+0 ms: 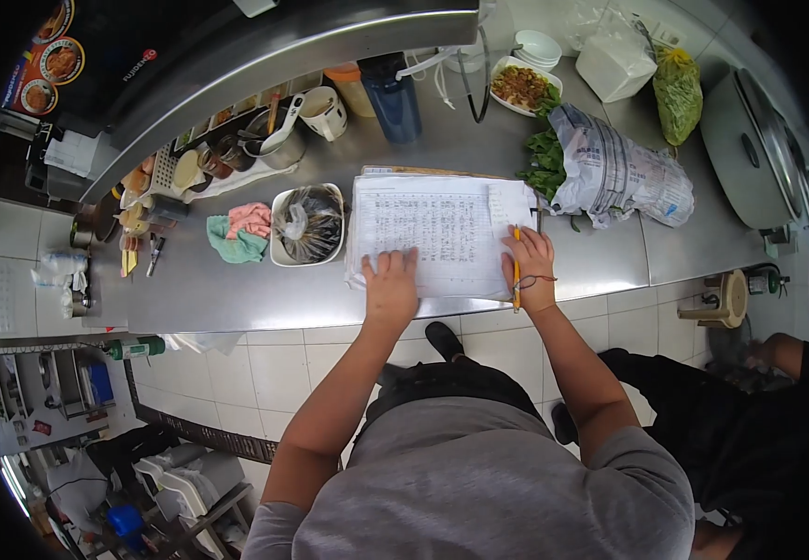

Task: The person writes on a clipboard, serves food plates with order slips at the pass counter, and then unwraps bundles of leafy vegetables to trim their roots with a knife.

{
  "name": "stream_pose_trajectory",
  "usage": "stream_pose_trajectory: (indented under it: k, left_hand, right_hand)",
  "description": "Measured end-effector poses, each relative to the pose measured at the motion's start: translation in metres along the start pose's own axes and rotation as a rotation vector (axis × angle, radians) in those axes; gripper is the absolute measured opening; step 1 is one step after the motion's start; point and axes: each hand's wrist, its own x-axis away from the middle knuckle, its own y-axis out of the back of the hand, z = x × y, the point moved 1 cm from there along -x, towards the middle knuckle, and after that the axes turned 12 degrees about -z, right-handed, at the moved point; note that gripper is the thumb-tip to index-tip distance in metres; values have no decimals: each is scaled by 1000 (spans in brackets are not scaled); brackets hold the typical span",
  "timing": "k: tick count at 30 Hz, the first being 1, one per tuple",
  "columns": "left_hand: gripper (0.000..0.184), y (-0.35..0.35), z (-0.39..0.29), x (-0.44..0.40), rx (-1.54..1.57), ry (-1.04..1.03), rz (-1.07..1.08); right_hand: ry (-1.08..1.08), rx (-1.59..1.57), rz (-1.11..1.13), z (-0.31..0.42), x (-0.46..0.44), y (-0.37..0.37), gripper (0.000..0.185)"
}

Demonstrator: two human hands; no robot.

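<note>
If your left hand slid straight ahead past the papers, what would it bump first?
Probably the tall blue container, if the left hand keeps straight, though depth is hard to judge.

2 arms (334, 392) extended forward. Left hand (391, 284): palm down, fingers slightly apart. Right hand (535, 269): fingers bent, grip closed.

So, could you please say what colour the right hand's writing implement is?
The writing implement is yellow-orange, seen best in the head view.

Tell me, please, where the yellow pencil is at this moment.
In the head view, the yellow pencil is in the person's right hand, at the right side of the paper stack.
</note>
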Motion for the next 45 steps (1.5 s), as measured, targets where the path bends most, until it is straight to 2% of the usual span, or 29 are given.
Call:
stream_pose_trajectory:
  k: [2, 4, 6, 7, 9, 12, 14, 16, 17, 19, 22, 26, 28, 45]
  left_hand:
    - [54, -2, -16, -6, 228, -77, 46]
    - [55, -6, -34, -8, 250, -132, 83]
    - [57, -13, -57, -3, 345, -395, -56]
    - [57, -11, -68, -3, 348, -399, -62]
    - [64, -6, -88, 2, 462, -543, -31]
    - [72, -10, -95, 4, 451, -516, 82]
    - [75, -8, -97, 3, 446, -520, 98]
    - [77, -6, -98, 3, 438, -525, 119]
    - [78, -6, -99, 4, 455, -508, 125]
    - [80, -6, -101, 4, 472, -493, 131]
    - [81, -5, -100, 2, 494, -474, 166]
    - [82, -4, -98, 1, 512, -475, 186]
    - [82, -4, -98, 0, 515, -478, 190]
    - [80, -4, -99, 0, 518, -463, 206]
  right_hand:
    - [0, -11, -7, 1, 0, 0, 27]
    - [5, -7, -13, 1, 0, 0, 28]
    - [17, 21, 10, 1, -1, 0, 25]
    - [19, 27, 6, 0, -2, 0, 25]
    - [-2, -34, 44, 2, -7, 1, 25]
    - [-107, -189, 17, 6, -27, 15, 25]
    - [-76, -206, -37, 3, -43, 17, 27]
    - [-482, -603, -54, -9, -48, -4, 19]
    - [-485, -603, -56, -13, -52, -12, 19]
    - [-672, -835, 63, -21, -60, -26, 10]
    - [-710, -878, 117, -33, -58, -42, 11]
    - [-634, -800, 131, -34, -51, -48, 12]
    - [-498, -656, 114, -31, -51, -49, 14]
    - [-481, -653, 53, -29, -51, -46, 13]
